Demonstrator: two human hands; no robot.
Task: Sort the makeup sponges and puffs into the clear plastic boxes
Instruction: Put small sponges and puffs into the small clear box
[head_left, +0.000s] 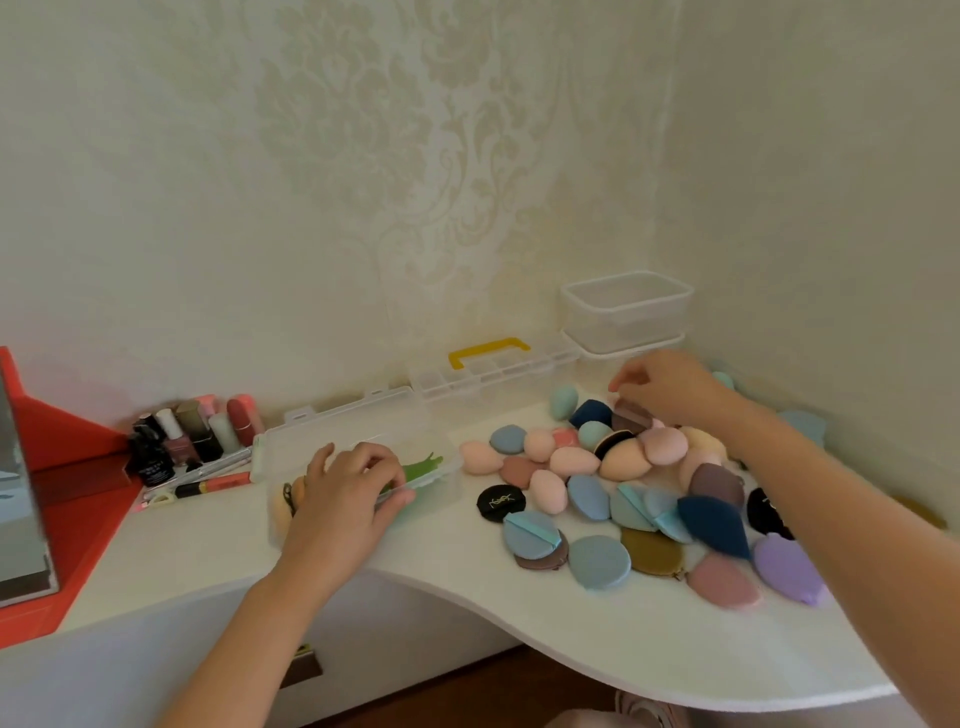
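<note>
Puffs (597, 561) lie nearest, flat rounds and teardrops spread on the table (467, 613), well right of the left fingers (363, 460) and on the near side of the right fingers (623, 382). Slightly farther back, the left hand (343, 504) grips the near wall of the open box (441, 478), thumb outside and fingers hooked over the rim. Just left of those fingers, inside the box, sits a peach sponge (283, 506); something green (421, 467) lies just right of them. Farther back the pile thickens into pink egg-shaped sponges (571, 460), heaped between the two hands. At its far end the right hand (670, 387) hangs over the heap, fingers curled down and pinching a mauve puff (631, 413), though blur softens the contact. That puff's long axis seems to run left to right under the fingertips. From there the box lies leftward and nearer, so the carry, I judge, crosses the heap toward the steadying left hand. Beyond the right fingers stand a handled box (488, 374) and stacked tubs (626, 312); bottles (197, 431) stand left of the left fingers.
</note>
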